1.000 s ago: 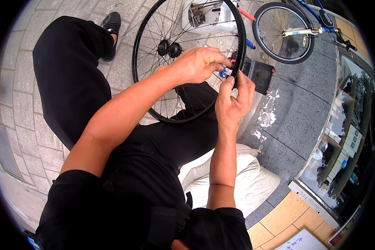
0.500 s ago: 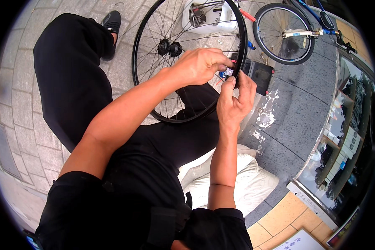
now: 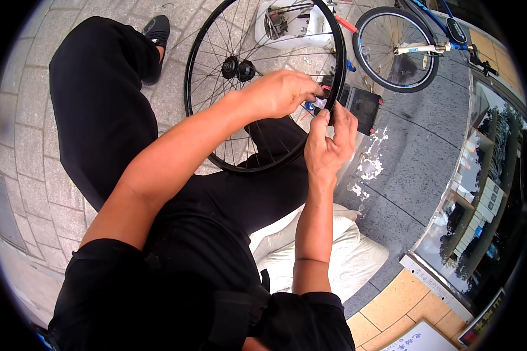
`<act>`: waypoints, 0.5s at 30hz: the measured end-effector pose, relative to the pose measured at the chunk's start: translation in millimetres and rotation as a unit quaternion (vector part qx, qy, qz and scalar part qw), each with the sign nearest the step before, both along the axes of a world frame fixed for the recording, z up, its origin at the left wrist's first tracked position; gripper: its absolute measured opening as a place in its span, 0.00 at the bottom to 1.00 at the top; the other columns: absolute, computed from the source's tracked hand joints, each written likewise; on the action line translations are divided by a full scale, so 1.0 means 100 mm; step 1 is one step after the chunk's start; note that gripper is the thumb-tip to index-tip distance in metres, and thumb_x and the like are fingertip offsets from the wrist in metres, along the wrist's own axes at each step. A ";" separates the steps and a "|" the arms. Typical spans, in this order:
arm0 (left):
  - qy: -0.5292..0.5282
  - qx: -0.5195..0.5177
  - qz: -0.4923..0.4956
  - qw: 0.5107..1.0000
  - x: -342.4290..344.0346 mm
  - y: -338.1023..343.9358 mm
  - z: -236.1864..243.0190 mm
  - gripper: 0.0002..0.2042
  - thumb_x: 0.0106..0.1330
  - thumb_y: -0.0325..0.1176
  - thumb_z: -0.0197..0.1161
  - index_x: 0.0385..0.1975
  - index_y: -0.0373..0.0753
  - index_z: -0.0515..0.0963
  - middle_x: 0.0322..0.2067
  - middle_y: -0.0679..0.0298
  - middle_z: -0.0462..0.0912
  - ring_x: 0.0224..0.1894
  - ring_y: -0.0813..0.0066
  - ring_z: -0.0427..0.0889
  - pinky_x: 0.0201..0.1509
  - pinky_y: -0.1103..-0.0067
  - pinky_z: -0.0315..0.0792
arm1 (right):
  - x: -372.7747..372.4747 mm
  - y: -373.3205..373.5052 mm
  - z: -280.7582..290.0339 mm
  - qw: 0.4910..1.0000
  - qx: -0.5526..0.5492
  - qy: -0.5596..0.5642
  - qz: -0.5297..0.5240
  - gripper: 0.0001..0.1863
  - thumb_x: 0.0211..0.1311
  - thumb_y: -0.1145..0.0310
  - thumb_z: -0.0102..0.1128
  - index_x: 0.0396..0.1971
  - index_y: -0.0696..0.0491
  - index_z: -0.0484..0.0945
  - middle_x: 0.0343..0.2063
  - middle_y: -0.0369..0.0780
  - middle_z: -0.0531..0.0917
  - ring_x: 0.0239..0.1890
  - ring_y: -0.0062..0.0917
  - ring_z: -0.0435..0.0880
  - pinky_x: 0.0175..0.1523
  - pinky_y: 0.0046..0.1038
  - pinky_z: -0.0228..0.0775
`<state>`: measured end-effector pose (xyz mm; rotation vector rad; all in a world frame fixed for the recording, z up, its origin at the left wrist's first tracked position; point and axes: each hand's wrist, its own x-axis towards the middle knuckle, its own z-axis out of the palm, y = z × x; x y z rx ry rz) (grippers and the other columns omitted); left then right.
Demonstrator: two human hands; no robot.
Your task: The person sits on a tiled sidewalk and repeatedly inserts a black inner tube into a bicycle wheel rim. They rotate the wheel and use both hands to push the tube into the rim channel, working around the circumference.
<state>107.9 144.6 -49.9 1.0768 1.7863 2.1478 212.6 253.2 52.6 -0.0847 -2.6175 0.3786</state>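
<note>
Viewpoint: you look down at your own lap while seated on a white cushion (image 3: 339, 263), dressed in black, on grey paving.
Wheel: a black spoked bicycle wheel (image 3: 202, 134) stands upright between your knees, its lower rim resting against your thighs and its hub (image 3: 238, 68) near the top middle of the view.
Left hand: your left hand (image 3: 281, 92) reaches across from the left and lies over the right side of the rim, fingers curled down and pinched on the rim's edge.
Right hand: your right hand (image 3: 328, 143) comes up from below, just under the left, its thumb and fingertips pressed together on the same stretch of rim.
Between the fingers: a small blue and pink piece (image 3: 313, 105) shows where both hands meet; it is too small to tell what it is, or which hand grips it.
Left foot: a black shoe (image 3: 156, 35) sits at the upper left, beside the wheel.
Behind the wheel: a white plastic container (image 3: 293, 26) holding metal parts.
Right of your hands: a flat black box (image 3: 364, 108) on the ground.
Upper right: a blue and white bicycle (image 3: 418, 41) stands well apart.
</note>
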 end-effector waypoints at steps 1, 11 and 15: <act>0.016 -0.012 -0.002 1.000 0.00 0.00 -0.02 0.09 0.69 0.22 0.60 0.45 0.33 0.83 0.39 0.53 0.87 0.43 0.51 0.87 0.47 0.65 0.81 | 0.01 0.00 0.00 1.000 -0.004 -0.011 -0.002 0.16 0.63 0.80 0.64 0.51 0.63 0.83 0.41 0.47 0.84 0.39 0.31 0.83 0.45 0.30 0.77; 0.169 -0.101 0.034 0.980 -0.01 -0.09 0.07 0.18 0.59 0.19 0.61 0.49 0.37 0.83 0.38 0.58 0.82 0.44 0.52 0.86 0.43 0.62 0.81 | 0.06 0.01 -0.03 1.000 -0.024 -0.016 -0.007 0.19 0.62 0.81 0.64 0.53 0.62 0.82 0.44 0.51 0.81 0.43 0.39 0.84 0.48 0.35 0.78; 0.238 -0.107 0.036 0.965 -0.06 -0.07 0.05 0.18 0.58 0.20 0.62 0.50 0.37 0.82 0.41 0.61 0.80 0.43 0.55 0.86 0.41 0.64 0.82 | 0.08 0.03 -0.04 1.000 -0.017 -0.017 -0.002 0.19 0.62 0.81 0.64 0.54 0.63 0.81 0.44 0.51 0.81 0.42 0.39 0.84 0.48 0.35 0.78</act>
